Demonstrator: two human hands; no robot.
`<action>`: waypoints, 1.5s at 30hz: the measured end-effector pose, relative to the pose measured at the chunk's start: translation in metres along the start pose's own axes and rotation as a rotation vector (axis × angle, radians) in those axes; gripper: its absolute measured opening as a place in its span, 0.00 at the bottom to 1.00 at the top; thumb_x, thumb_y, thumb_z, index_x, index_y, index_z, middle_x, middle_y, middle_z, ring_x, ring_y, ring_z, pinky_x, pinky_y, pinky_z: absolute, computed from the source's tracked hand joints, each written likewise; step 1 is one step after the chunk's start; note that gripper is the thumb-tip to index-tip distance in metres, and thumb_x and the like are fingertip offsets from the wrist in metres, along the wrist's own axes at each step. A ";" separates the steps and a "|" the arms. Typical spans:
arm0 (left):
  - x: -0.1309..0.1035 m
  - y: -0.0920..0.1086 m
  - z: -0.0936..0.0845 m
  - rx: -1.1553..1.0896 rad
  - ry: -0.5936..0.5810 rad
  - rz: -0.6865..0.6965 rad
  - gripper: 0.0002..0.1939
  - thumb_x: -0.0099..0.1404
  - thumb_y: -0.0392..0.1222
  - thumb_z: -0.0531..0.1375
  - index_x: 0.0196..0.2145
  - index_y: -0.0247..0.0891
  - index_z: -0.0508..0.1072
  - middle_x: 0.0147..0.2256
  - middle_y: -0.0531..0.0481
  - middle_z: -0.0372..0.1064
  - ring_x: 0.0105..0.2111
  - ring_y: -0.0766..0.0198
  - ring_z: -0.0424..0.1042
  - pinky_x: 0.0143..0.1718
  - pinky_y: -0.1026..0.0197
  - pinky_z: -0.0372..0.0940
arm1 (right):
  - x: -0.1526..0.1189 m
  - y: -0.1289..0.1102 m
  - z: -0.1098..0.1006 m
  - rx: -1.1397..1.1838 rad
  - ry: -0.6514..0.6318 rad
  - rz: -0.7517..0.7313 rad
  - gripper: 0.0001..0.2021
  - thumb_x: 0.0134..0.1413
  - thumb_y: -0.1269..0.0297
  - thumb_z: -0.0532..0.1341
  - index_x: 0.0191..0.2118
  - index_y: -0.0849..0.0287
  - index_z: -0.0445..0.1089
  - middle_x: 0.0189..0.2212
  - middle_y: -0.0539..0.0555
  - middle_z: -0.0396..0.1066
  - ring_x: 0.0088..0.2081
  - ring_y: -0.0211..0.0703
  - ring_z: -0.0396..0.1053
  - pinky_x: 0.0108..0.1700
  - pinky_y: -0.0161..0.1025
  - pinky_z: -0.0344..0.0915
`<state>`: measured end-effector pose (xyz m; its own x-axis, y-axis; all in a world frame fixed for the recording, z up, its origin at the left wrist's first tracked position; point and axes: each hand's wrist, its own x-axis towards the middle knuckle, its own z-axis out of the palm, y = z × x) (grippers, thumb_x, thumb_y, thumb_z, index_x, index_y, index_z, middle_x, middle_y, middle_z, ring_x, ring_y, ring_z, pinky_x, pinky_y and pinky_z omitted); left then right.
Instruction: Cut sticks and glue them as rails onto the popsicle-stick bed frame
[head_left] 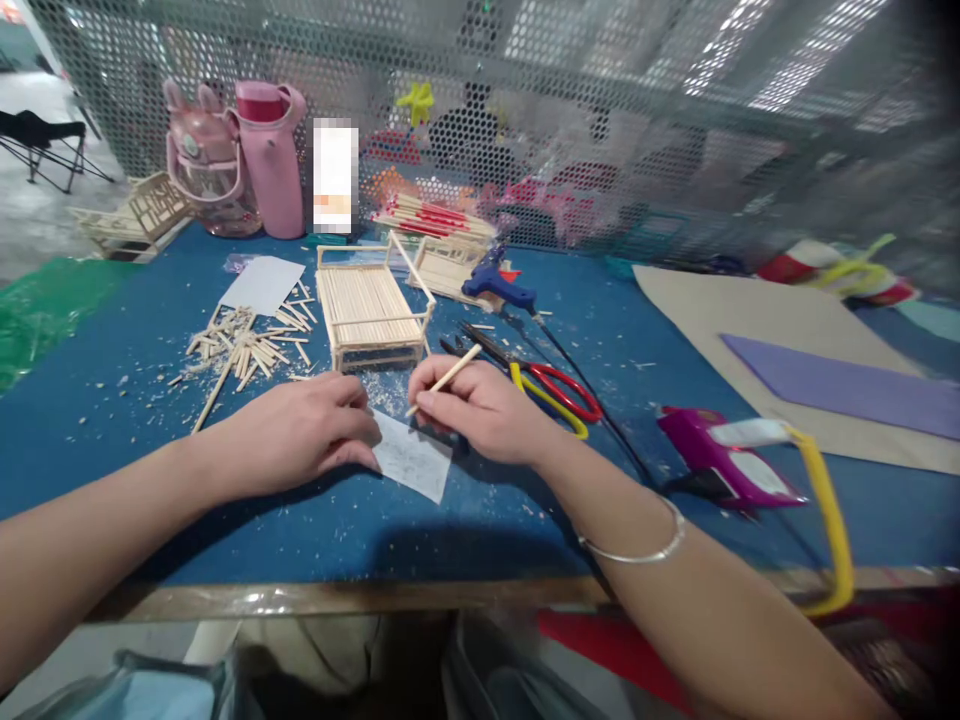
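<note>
My right hand point(472, 400) pinches a short wooden stick point(450, 376) between thumb and fingers, tilted over a small white paper point(416, 462). My left hand point(322, 425) rests at the paper's left edge with fingers bent together; what is under its fingertips, if anything, is hidden. Just behind the hands stands a small frame of thin sticks point(371, 305) with a slatted bed and raised rails. Many loose short sticks point(244, 345) lie in a pile behind my left hand, beside a white sheet point(264, 285).
Red-handled pliers point(570, 392) and yellow-handled scissors point(559, 408) lie right of my right hand. Behind them is a blue glue gun point(499, 285) with a black cord. A purple device point(720, 460), cardboard point(675, 300), pink bottles point(271, 165) and a perforated screen point(600, 130) surround the area.
</note>
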<state>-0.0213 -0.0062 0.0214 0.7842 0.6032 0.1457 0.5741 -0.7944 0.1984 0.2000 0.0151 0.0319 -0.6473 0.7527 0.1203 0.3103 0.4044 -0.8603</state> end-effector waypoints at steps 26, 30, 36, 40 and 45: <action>0.005 -0.015 0.003 -0.275 -0.123 -0.153 0.11 0.57 0.29 0.54 0.34 0.35 0.74 0.32 0.49 0.69 0.33 0.65 0.67 0.36 0.64 0.59 | 0.012 0.004 0.035 -0.345 -0.205 -0.192 0.10 0.58 0.71 0.50 0.28 0.62 0.64 0.26 0.51 0.66 0.28 0.35 0.62 0.35 0.33 0.58; 0.005 -0.015 0.004 -0.303 -0.125 -0.122 0.10 0.58 0.30 0.54 0.34 0.36 0.74 0.32 0.49 0.69 0.32 0.65 0.67 0.35 0.65 0.59 | 0.010 0.000 0.034 -0.446 -0.278 -0.203 0.11 0.59 0.71 0.50 0.27 0.61 0.64 0.25 0.51 0.65 0.27 0.35 0.60 0.34 0.33 0.57; 0.006 -0.015 0.003 -0.286 -0.138 -0.110 0.09 0.58 0.31 0.53 0.32 0.35 0.73 0.31 0.48 0.68 0.32 0.64 0.67 0.35 0.64 0.59 | 0.011 -0.003 0.031 -0.491 -0.305 -0.215 0.10 0.59 0.70 0.49 0.30 0.62 0.64 0.27 0.52 0.66 0.29 0.36 0.61 0.34 0.33 0.57; 0.006 -0.014 0.003 -0.285 -0.147 -0.116 0.10 0.58 0.30 0.53 0.33 0.35 0.73 0.31 0.48 0.68 0.33 0.64 0.67 0.35 0.64 0.59 | 0.012 -0.002 0.031 -0.480 -0.321 -0.205 0.09 0.59 0.71 0.49 0.31 0.62 0.65 0.27 0.52 0.66 0.29 0.36 0.62 0.35 0.33 0.58; 0.006 -0.013 0.001 -0.263 -0.151 -0.137 0.08 0.58 0.30 0.53 0.29 0.34 0.72 0.30 0.48 0.68 0.32 0.65 0.66 0.34 0.64 0.59 | 0.014 -0.001 0.032 -0.450 -0.306 -0.260 0.09 0.59 0.70 0.50 0.31 0.61 0.64 0.29 0.52 0.67 0.31 0.37 0.62 0.36 0.33 0.58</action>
<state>-0.0236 0.0079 0.0185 0.7415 0.6697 -0.0408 0.6114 -0.6493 0.4522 0.1687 0.0085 0.0190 -0.8915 0.4433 0.0931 0.3362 0.7852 -0.5201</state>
